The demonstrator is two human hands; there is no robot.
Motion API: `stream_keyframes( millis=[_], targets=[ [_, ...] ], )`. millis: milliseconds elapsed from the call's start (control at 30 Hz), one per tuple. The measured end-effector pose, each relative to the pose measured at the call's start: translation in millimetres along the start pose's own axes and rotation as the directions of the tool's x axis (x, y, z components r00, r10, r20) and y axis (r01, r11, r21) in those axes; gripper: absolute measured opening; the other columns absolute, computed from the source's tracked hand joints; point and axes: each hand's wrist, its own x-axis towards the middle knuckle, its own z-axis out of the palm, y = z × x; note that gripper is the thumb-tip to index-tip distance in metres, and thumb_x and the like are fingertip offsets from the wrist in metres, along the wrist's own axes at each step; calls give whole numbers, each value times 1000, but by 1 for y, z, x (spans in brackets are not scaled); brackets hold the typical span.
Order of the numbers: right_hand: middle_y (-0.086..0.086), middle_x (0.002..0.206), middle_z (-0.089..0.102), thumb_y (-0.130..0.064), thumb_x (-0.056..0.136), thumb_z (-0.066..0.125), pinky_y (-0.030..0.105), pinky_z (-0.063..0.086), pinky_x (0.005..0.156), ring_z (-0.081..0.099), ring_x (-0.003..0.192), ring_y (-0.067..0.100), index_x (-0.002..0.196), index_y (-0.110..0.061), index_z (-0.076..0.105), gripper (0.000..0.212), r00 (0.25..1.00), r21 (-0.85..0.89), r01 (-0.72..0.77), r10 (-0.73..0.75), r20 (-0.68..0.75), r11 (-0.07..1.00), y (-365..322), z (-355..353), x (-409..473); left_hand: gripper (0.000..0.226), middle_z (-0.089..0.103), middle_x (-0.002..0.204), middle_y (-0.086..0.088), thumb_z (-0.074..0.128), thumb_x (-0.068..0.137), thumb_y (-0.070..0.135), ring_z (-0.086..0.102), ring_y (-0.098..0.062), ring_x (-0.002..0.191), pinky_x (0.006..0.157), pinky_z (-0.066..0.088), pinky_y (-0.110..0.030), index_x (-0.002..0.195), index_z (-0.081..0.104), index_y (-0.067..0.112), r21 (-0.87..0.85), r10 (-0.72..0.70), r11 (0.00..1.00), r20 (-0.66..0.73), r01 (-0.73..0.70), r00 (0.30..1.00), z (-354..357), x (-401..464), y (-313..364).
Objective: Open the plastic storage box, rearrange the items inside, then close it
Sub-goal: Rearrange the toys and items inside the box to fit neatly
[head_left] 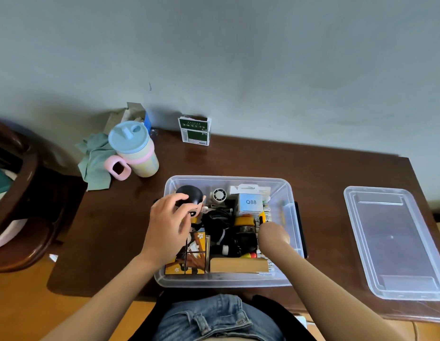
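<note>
The clear plastic storage box (228,282) stands open on the brown table, crowded with small items. Its lid (396,242) lies flat on the table to the right. My left hand (168,225) grips a figurine with a black round head (192,193) at the box's left side, thumb on the head and fingers over its face. My right hand (274,235) reaches down into the right side of the box; its fingers are hidden. Inside lie a white Q88 carton (250,203), a yellow picture box (189,258), a wooden block (238,265) and dark cables.
A pastel cup with a blue lid (135,148) and a green cloth (96,163) sit at the table's back left. A green and white carton (194,130) stands against the wall. A dark wooden chair (17,205) is at the far left.
</note>
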Motion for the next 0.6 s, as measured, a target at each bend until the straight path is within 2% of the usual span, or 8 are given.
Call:
stream_keyframes(
  millis=[167, 267, 333, 400, 467, 500, 533, 600],
  targets=[
    [7, 111, 63, 7, 86, 52, 26, 49, 70, 63, 100, 23, 114, -6, 57, 31, 998, 8, -2, 2, -61, 1000, 0, 1, -7, 47, 49, 127, -12, 65, 80, -4, 42, -29, 123, 100, 34, -48, 123, 58, 13, -11, -172, 985, -77, 172, 982, 0, 2, -3],
    [3, 88, 61, 6, 88, 49, 26, 41, 60, 62, 85, 24, 96, -9, 50, 18, 987, 22, 88, -84, -137, 996, 9, -10, -16, 53, 43, 132, -17, 63, 82, -4, 39, -31, 126, 104, 34, -45, 132, 49, 6, -105, -284, 957, -131, 272, 950, -1, 2, -4],
    [-1, 68, 50, -2, 91, 47, 27, 35, 51, 53, 66, 22, 80, -15, 42, 18, 933, 44, 181, -158, -323, 982, 22, -16, -24, 52, 41, 134, -19, 61, 86, -3, 38, -29, 128, 107, 32, -38, 135, 43, 1, -208, -362, 921, -138, 330, 922, -1, -1, -7],
    [-3, 62, 53, -16, 95, 48, 27, 30, 44, 48, 55, 19, 81, -17, 49, 14, 779, 212, 312, -122, -614, 926, 39, -13, -33, 50, 38, 137, -16, 58, 91, 4, 37, -23, 130, 107, 28, -30, 137, 41, 3, -304, -450, 861, -86, 407, 889, 0, -5, -10],
    [-4, 71, 59, -15, 92, 55, 23, 33, 50, 51, 63, 15, 85, -16, 59, 8, 611, 369, 443, 27, -791, 817, 54, -5, -39, 43, 37, 140, -11, 54, 95, 12, 36, -19, 132, 106, 26, -25, 136, 44, 8, -383, -532, 782, -3, 491, 846, 2, -7, -11],
    [-3, 84, 63, -12, 90, 58, 23, 38, 60, 54, 76, 16, 92, -14, 62, 6, 574, 420, 475, 90, -814, 773, 58, 0, -39, 40, 37, 141, -9, 52, 96, 16, 36, -17, 132, 105, 26, -23, 135, 47, 10, -413, -564, 744, 33, 525, 825, 4, -7, -12],
    [-2, 99, 63, -11, 90, 59, 25, 40, 72, 54, 90, 18, 101, -13, 63, 12, 581, 469, 482, 130, -803, 740, 61, 5, -38, 38, 38, 141, -7, 51, 97, 19, 36, -14, 131, 104, 26, -21, 134, 49, 12, -433, -583, 719, 50, 543, 811, 4, -6, -12],
    [-3, 117, 57, -15, 92, 57, 28, 39, 89, 48, 111, 18, 116, -12, 59, 24, 671, 589, 456, 176, -720, 667, 63, 14, -32, 36, 41, 139, -7, 50, 97, 23, 38, -10, 126, 103, 28, -21, 132, 52, 12, -438, -586, 718, 38, 541, 809, 4, -4, -14]
  ],
)
